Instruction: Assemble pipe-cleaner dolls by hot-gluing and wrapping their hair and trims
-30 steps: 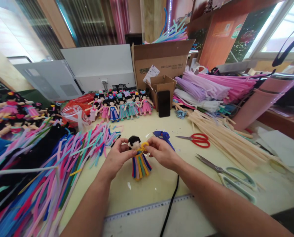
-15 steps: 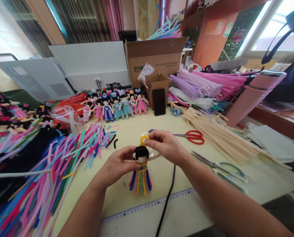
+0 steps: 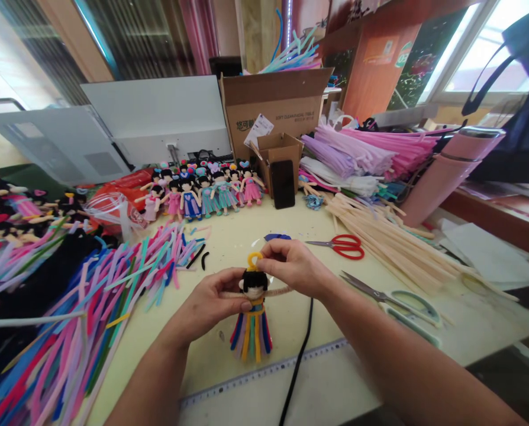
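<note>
A small pipe-cleaner doll (image 3: 252,319) with black hair, beige arms and a striped multicolour skirt stands upright over the yellow table (image 3: 291,331). My left hand (image 3: 211,305) grips it at the chest and arm, fingers closed. My right hand (image 3: 293,266) pinches a yellow pipe-cleaner loop (image 3: 254,260) right on top of the doll's head. Behind the right hand a blue glue gun (image 3: 277,237) peeks out, and its black cord (image 3: 300,361) runs toward me.
Cut coloured pipe cleaners (image 3: 91,307) cover the left side. Several finished dolls (image 3: 202,192) stand at the back by a cardboard box (image 3: 276,106) and a black phone (image 3: 283,183). Red scissors (image 3: 342,245), green-handled scissors (image 3: 397,299), beige stems (image 3: 402,248) and a pink bottle (image 3: 451,171) lie right. A ruler (image 3: 268,373) runs along the front.
The doll has been brought closer to me and stood upright. My right hand carried the yellow loop from the doll's neck up onto the top of its head.
</note>
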The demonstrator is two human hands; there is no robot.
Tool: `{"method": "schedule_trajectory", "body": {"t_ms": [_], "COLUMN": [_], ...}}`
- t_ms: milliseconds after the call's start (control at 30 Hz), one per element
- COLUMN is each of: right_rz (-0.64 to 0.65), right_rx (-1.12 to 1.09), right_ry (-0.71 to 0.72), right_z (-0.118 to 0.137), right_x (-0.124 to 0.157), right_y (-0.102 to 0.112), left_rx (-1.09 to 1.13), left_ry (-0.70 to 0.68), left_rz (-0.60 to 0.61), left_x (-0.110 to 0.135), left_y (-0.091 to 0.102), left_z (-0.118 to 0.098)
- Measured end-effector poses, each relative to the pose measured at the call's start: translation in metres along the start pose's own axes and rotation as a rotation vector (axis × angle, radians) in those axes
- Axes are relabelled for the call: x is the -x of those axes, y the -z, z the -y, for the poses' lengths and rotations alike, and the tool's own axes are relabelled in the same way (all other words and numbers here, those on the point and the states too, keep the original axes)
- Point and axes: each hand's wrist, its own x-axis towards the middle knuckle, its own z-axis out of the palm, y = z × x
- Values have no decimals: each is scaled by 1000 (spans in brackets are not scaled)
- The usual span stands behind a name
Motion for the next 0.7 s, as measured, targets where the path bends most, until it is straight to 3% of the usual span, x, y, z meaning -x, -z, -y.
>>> {"method": "schedule_trajectory", "body": {"t_ms": [200,333,467,600,700], "right_rz": [-35,-77,78,310,372], "right_rx": [-17,50,362,713,903], "right_ry": [45,49,86,44,-30], "right_z": [-2,-6,-15,-25,-29], "right_x": [-3,-5,-4,-2,-3], "right_y": [2,4,-5,-20,-27], "left_rx": [16,79,196,242,252], "left_ry": [20,-48,-112,-116,-104], "left_rz": [1,-242,-432,-390,-341], "left_x": [1,3,7,8,8], "left_y": [8,32,49,46,42], "left_z": [1,0,-3,-7,-7]}}
